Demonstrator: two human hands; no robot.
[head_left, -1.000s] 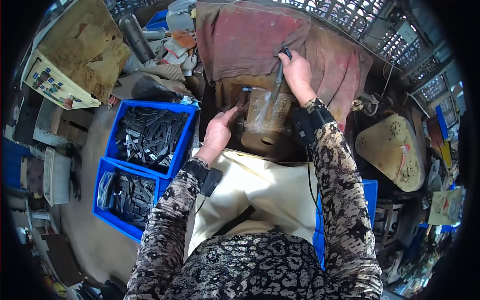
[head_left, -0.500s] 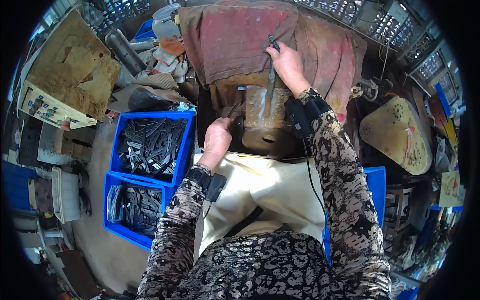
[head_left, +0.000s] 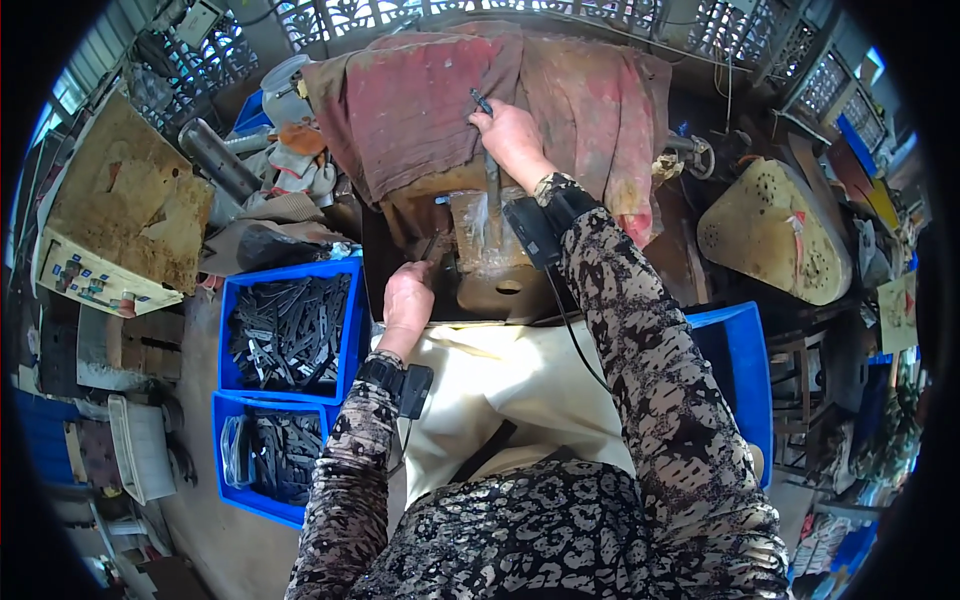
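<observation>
My right hand (head_left: 512,138) is closed around the dark upper end of a long rod-like handle (head_left: 481,101), in front of a reddish-brown cloth. Below that hand the rod's greyish shaft (head_left: 492,200) runs down to a worn, brownish machine block (head_left: 470,225). Lower and to the left, my left hand (head_left: 408,298) pinches a thin dark strip (head_left: 431,245) that points up beside the block. The strip's far end is hard to make out. Under the block lies a brown metal plate (head_left: 480,295) with a round hole.
Two blue bins (head_left: 290,392) on my left hold many dark flat strips. Another blue bin (head_left: 765,370) stands by my right forearm. Cloth (head_left: 430,120) drapes the machine's back. A stained box with knobs (head_left: 120,210) is far left, a beige triangular guard (head_left: 775,235) right.
The whole view has shifted, so the machine and hands appear farther left and more of the right blue bin shows. Both hands keep their holds, with little visible movement against the machine.
</observation>
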